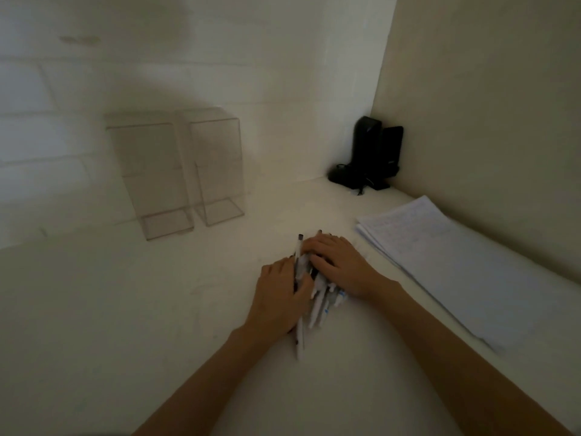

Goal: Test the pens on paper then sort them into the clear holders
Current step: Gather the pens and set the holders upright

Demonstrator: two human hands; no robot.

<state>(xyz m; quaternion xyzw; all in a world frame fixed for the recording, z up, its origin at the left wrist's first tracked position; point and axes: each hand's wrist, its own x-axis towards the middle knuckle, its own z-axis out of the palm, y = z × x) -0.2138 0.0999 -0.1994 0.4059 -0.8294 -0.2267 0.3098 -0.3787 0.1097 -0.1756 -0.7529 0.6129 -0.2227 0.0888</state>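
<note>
Left hand (280, 297) and right hand (338, 262) cup a loose bundle of pens (319, 297) on the counter (141, 309), beside the paper (440, 256); light, stiff, likely slippery barrels, best pinched singly mid-barrel

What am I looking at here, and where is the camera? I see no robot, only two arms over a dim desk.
There is no machine here. A person works with bare hands, and the single picture comes from a wide-angle camera worn on the head, looking forward and down.

The left hand and the right hand close in from either side on a bundle of pens, mostly white, lying on the white desk. The fingers curl over the bundle.

Two clear holders stand side by side by the back wall, and nothing seems to be in them. A stack of paper with faint writing lies to the right, along the side wall. Black speakers sit in the corner.

The picture is dim and a little blurred, so ink colours cannot be told.
</note>
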